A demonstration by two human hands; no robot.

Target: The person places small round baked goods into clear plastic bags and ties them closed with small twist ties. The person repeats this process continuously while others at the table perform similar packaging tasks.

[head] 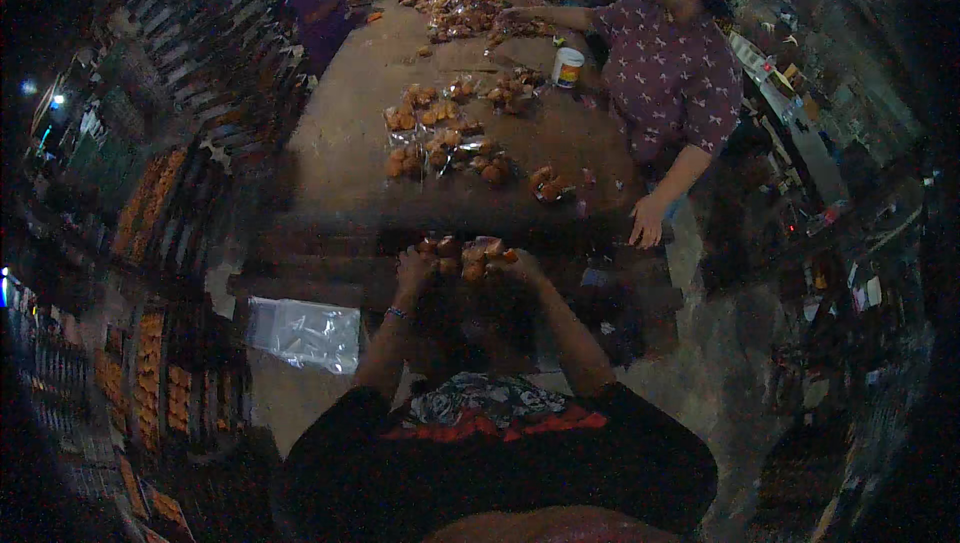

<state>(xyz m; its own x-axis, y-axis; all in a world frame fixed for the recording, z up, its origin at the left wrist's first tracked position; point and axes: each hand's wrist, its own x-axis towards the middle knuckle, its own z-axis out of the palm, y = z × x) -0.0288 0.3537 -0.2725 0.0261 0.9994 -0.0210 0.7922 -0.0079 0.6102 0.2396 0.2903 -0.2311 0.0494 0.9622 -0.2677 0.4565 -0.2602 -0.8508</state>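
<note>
My left hand (415, 269) and my right hand (523, 267) are at the near edge of a large table, one at each side of a clear plastic bag of round brown baked pieces (472, 256). The fingers of both hands close on the bag's sides, though the dim light hides the fingertips. Beyond them on the table (337, 108) lie several similar filled bags (442, 142) in a loose group. A single filled bag (550, 184) lies apart, to the right of that group.
A stack of clear flat bags (307, 333) lies at the left. A co-worker's hand (649, 220) hangs by the table's right edge. A white tub (568, 67) and a large heap of filled bags (469, 10) are farther back, with another person at the far left. Racks of baked pieces (148, 385) stand left.
</note>
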